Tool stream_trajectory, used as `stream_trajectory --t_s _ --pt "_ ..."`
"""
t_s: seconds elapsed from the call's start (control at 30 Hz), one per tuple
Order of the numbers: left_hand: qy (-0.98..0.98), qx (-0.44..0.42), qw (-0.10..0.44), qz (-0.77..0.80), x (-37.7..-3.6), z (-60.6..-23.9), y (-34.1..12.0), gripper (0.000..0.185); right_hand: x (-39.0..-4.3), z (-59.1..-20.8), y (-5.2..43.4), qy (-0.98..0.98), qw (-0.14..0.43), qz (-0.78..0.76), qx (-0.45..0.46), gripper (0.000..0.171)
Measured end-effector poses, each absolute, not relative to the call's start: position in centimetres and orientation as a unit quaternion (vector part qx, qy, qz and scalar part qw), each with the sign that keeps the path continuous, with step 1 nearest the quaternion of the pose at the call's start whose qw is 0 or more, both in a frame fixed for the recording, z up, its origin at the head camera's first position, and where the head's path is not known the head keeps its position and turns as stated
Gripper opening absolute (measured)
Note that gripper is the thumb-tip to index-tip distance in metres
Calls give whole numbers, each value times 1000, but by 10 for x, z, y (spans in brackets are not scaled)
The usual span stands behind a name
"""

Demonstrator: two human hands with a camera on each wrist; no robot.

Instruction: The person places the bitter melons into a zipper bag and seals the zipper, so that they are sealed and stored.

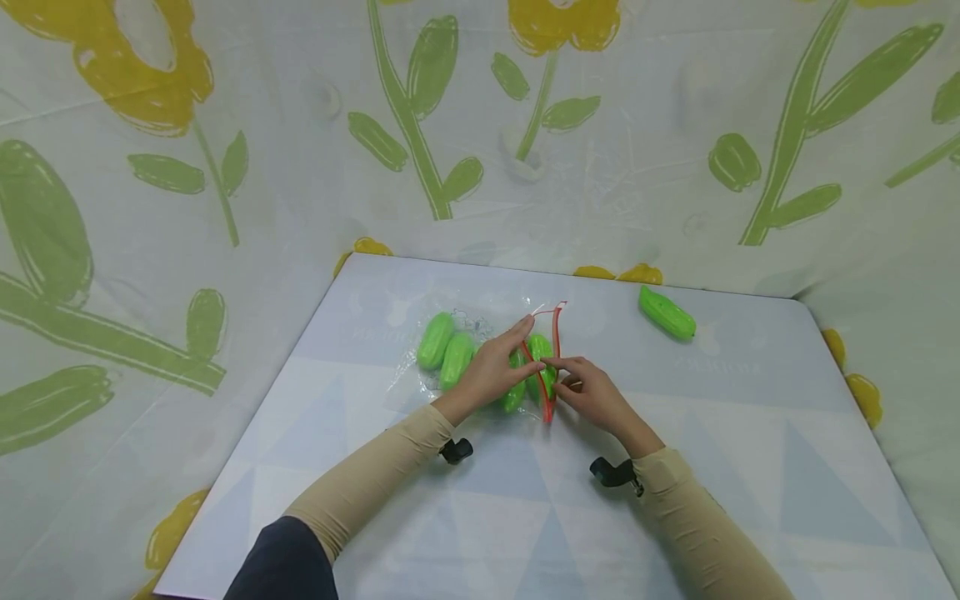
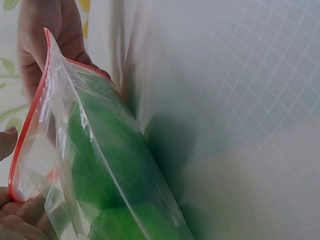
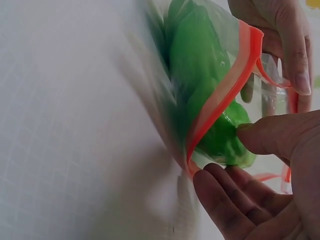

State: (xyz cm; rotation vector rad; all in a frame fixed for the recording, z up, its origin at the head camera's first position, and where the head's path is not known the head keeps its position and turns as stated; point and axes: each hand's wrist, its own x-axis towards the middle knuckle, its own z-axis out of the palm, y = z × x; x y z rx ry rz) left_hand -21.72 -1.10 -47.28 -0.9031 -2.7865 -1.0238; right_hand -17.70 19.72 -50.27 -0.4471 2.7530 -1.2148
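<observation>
A clear zip bag [image 1: 405, 388] with a red zip edge [image 3: 227, 95] lies on its side, and several green cucumbers [image 1: 457, 358] show through its plastic. My left hand [image 1: 487, 371] grips the bag at its mouth, thumb by the red edge. The mouth gapes toward the right. Another cucumber [image 1: 540, 346] lies at this mouth, between the two sides of the red edge. My right hand [image 1: 592, 396] pinches its near end; in the right wrist view the thumb [image 3: 270, 135] presses its side and the fingertips sit beneath, close to the red edge.
One loose cucumber [image 1: 667, 313] lies at the back right of the table [image 1: 720, 383]. A cloth with printed flowers and leaves [image 1: 615, 192] hangs behind and beside the table. Small black devices [image 1: 613, 472] sit at both wrists.
</observation>
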Motion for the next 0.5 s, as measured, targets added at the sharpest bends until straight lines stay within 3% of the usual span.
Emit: stream_trajectory --t_s 0.5 --pt "-894 -293 15 -338 -217 -475 -11 78 -176 -503 199 903 73 -396 -150 40"
